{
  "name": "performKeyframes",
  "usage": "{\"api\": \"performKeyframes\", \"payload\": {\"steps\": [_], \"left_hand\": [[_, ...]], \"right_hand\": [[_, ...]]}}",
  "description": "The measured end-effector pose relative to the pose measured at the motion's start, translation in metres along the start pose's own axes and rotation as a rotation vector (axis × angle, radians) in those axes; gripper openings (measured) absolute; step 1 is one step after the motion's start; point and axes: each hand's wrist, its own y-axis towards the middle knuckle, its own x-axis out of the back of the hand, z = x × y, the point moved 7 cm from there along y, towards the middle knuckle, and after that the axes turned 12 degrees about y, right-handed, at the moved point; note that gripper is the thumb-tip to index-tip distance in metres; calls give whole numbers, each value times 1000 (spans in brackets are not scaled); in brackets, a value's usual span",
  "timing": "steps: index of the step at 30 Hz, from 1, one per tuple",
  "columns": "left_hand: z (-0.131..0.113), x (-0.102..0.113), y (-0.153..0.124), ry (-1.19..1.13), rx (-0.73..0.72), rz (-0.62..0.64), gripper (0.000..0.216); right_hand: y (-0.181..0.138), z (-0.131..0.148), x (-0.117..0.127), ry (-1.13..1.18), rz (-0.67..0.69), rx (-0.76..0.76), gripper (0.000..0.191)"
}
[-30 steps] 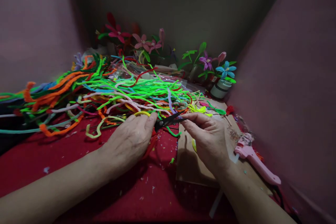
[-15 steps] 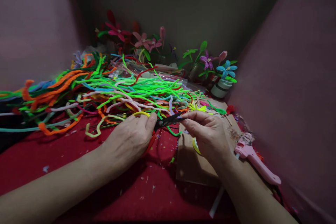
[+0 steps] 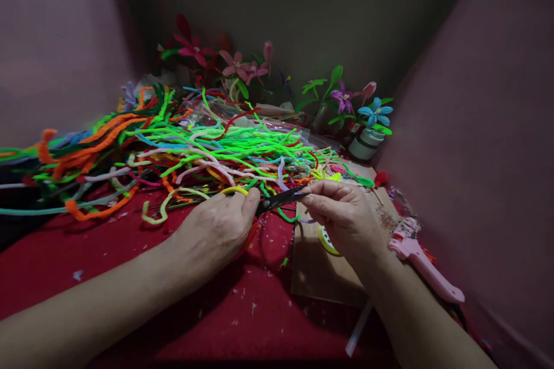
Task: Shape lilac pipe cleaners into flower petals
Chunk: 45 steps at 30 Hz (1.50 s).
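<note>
My left hand (image 3: 220, 222) is wrapped round the handles of a pair of scissors (image 3: 270, 202), with a yellow loop on top and a red one below. The dark blades point right, slightly parted, towards my right hand (image 3: 346, 213). Thumb and forefinger of that hand are pinched at the blade tips on a thin lavender pipe cleaner (image 3: 282, 176), mostly hidden by blades and fingers. Below the right palm, a yellow-rimmed round thing (image 3: 328, 240) lies on a piece of cardboard (image 3: 320, 277).
A heap of coloured pipe cleaners (image 3: 242, 147) spreads behind my hands and to the left. Pipe-cleaner flowers (image 3: 234, 66) stand at the back, one blue flower (image 3: 374, 112) in a small jar (image 3: 366, 144). A pink glue gun (image 3: 426, 265) lies right. Scraps dot the red cloth (image 3: 173, 311).
Both hands and the scissors have shifted very slightly to the right. A little more of the yellow-rimmed thing shows beneath my right hand. The grips stay the same.
</note>
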Motion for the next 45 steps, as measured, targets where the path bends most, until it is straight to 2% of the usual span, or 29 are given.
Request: {"api": "performKeyframes", "payload": {"steps": [5,10,13,19,26,37,45], "left_hand": [[-3,-2,-1,-29,9,-12,34],[-3,-5,1,-41,16,57,34],[-2,-2,2,-20,4,39,33],[-1,3,0,85,-10,5,32],[-2,-3,-1,90,2,55,34],[-5,7,0,133,-5,-94,28],[-3,8,2,131,1,-88,29]], "right_hand": [[-2,2,0,-36,-15,28,5],[-5,3,-1,-87,-24,33,4],[-4,4,-1,-97,-23,26,5],[-3,4,-1,-77,-25,22,4],[-3,1,0,-23,-5,24,7],[-4,3,-3,18,-34,43,6],[-6,4,-9,-26,-11,49,11]]}}
